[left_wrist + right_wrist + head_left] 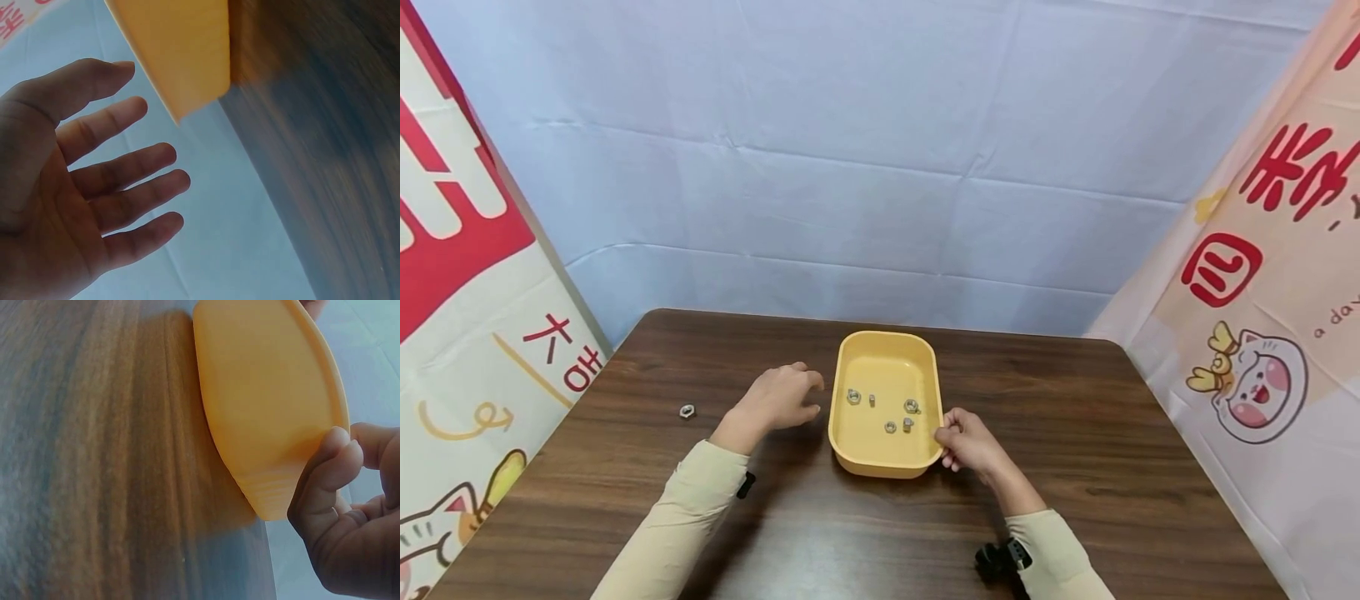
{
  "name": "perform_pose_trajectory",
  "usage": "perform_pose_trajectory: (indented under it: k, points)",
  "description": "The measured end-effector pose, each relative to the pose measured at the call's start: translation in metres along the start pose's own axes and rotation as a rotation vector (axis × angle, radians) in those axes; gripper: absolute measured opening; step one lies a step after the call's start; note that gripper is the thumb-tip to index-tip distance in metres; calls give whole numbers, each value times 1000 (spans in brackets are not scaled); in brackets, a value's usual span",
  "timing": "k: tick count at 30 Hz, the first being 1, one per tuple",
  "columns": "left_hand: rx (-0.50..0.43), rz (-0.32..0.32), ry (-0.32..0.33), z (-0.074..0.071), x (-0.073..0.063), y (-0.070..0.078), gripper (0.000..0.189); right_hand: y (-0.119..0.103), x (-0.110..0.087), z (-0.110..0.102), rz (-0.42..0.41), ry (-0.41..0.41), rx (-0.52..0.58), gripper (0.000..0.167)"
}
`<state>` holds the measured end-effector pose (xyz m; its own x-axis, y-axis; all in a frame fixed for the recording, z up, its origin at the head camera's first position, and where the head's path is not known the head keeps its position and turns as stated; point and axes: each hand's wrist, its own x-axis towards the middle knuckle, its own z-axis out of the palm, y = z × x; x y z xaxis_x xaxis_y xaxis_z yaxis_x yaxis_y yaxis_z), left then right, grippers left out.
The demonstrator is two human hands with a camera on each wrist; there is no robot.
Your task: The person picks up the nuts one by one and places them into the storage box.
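Note:
A yellow rectangular tray [887, 462] sits on the wooden table, with several small metal pieces inside. Among them are a hex nut [853, 397] at the left, another nut [912, 406] at the right and a smaller nut [891, 427] nearer the front. My right hand [972, 443] pinches the tray's right rim near the front corner, thumb and fingers on either side of the wall in the right wrist view. Left of the tray, my left hand [778, 398] hovers apart from it, fingers spread and loosely bent, holding nothing in the left wrist view.
One loose hex nut [687, 411] lies on the dark wooden table [1075, 433], to the left of my left hand. A pale blue cloth [865, 167] hangs behind the table's back edge. Printed cloths hang at both sides.

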<state>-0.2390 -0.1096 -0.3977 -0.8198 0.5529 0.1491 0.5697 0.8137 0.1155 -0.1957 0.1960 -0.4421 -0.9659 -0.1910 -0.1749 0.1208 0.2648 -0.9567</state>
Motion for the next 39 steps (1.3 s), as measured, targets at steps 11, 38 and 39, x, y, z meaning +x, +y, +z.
perform_pose_trajectory:
  k: [11,38,39]
  points:
    - [-64,-68,-27,4,-14,-17,30,-26,-17,4,-38,-21,0,8]
    - [-125,-193,-63,4,-43,-59,31,-25,-16,4,-8,-11,-27,6]
    - [-131,-195,-61,4,-44,-60,31,-25,-15,4,-7,-9,-25,6]
